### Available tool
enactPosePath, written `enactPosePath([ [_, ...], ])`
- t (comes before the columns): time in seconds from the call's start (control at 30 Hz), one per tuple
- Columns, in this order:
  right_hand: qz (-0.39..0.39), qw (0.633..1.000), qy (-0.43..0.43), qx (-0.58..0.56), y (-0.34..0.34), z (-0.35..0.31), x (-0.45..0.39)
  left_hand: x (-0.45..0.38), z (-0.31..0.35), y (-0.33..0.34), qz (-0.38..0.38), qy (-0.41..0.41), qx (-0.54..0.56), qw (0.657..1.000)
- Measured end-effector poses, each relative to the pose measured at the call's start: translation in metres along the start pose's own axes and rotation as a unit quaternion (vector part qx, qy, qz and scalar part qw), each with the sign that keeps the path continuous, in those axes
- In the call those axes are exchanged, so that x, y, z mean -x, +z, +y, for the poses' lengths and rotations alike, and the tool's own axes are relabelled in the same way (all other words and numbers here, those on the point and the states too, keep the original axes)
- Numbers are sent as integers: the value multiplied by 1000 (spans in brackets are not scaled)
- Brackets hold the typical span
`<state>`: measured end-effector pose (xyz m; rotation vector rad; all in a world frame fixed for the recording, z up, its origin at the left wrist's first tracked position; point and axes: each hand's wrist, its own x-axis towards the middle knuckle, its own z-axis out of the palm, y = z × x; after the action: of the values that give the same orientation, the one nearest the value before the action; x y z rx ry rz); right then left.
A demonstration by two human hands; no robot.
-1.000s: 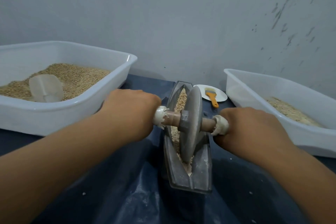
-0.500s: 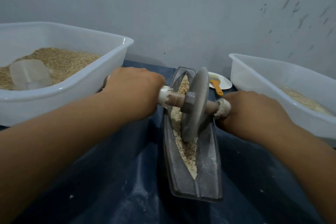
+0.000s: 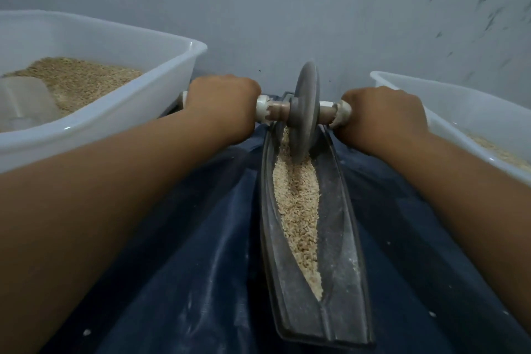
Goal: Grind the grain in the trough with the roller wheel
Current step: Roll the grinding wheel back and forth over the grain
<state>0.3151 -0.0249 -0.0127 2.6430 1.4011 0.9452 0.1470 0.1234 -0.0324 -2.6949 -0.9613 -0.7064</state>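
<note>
A long grey boat-shaped trough (image 3: 342, 238) lies lengthwise in front of me on a dark blue sheet. Pale crushed grain (image 3: 297, 204) fills its central groove. The grey roller wheel (image 3: 306, 112) stands on edge at the trough's far end, its rim down in the grain. A wooden axle with white end caps runs through the wheel. My left hand (image 3: 222, 106) is closed around the axle's left handle. My right hand (image 3: 383, 118) is closed around the right handle. Both handles are hidden inside my fists.
A white plastic tub (image 3: 120, 121) with whole grain and a clear scoop (image 3: 26, 103) stands at the left. Another white tub (image 3: 459, 112) with some ground grain stands at the right. A grey wall rises close behind. Flour dust speckles the blue sheet (image 3: 201, 282).
Both hands have pushed the wheel away from me, from the trough's near part to its far end. The grain behind it now lies uncovered along the groove.
</note>
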Motion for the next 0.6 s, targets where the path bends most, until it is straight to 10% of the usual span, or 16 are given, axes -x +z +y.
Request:
enactPosePath([
  [0.6,-10,1000,-13,24,-22,-7,60,52,1,-30,-26,42,-17,999],
])
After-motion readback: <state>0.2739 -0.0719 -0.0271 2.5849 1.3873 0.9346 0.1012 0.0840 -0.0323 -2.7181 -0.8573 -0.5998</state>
